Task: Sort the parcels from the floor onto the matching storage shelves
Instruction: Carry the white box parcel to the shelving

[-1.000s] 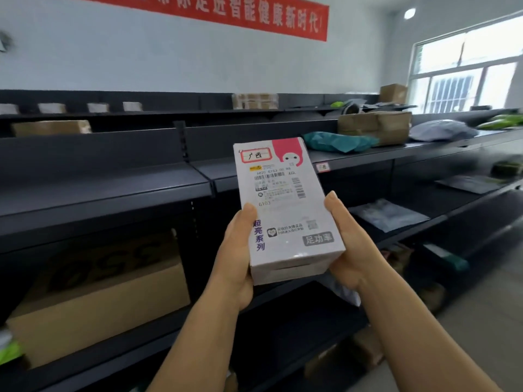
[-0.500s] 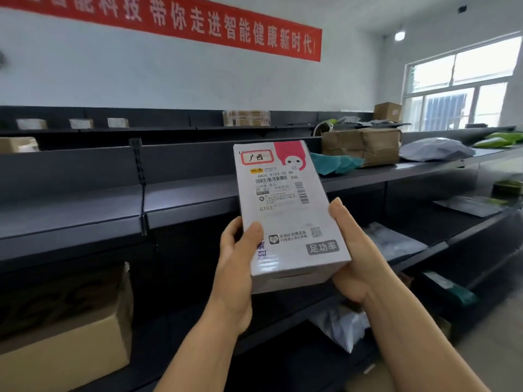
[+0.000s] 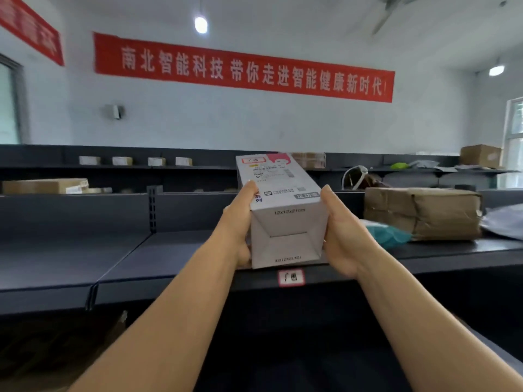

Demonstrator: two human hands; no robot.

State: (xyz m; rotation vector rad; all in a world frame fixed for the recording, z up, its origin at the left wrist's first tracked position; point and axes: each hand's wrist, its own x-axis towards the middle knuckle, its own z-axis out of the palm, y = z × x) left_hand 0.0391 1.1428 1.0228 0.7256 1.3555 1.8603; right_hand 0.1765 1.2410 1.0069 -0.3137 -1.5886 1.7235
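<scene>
A white carton parcel (image 3: pixel 284 219) with a shipping label and a pink cartoon print lies lengthwise over the dark top shelf (image 3: pixel 175 258), its near end facing me. My left hand (image 3: pixel 240 222) grips its left side and my right hand (image 3: pixel 339 233) grips its right side. The parcel's near bottom edge is at the shelf's front lip, just above a small red-framed shelf tag (image 3: pixel 291 277). Whether the box rests on the shelf cannot be told.
A brown taped parcel (image 3: pixel 421 212) and a teal bag (image 3: pixel 387 236) lie on the same shelf to the right, with a grey bag (image 3: pixel 506 224) beyond. A further rack holds small boxes (image 3: pixel 121 160) and a flat carton (image 3: pixel 45 185).
Both hands have raised the parcel and laid it flat, pushing it forward over the top shelf. My view has tilted up and come closer to the rack.
</scene>
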